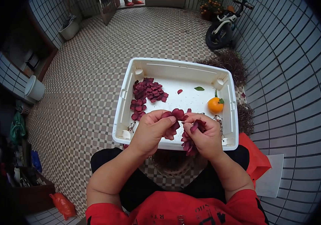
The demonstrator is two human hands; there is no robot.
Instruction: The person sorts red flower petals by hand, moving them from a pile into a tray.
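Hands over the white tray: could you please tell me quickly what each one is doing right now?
Left hand: closed, pinching dark red petals.
Right hand: closed around a bunch of the same petals.

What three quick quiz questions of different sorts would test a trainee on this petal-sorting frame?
1. True or false: the orange fruit lies inside the white tray.
2. Which hand holds the flower: A left hand, B right hand, C both?
3. On which side of the tray is the petal pile?

Key: 1 true. 2 C, both grip the dark red flower. 3 Its left side.
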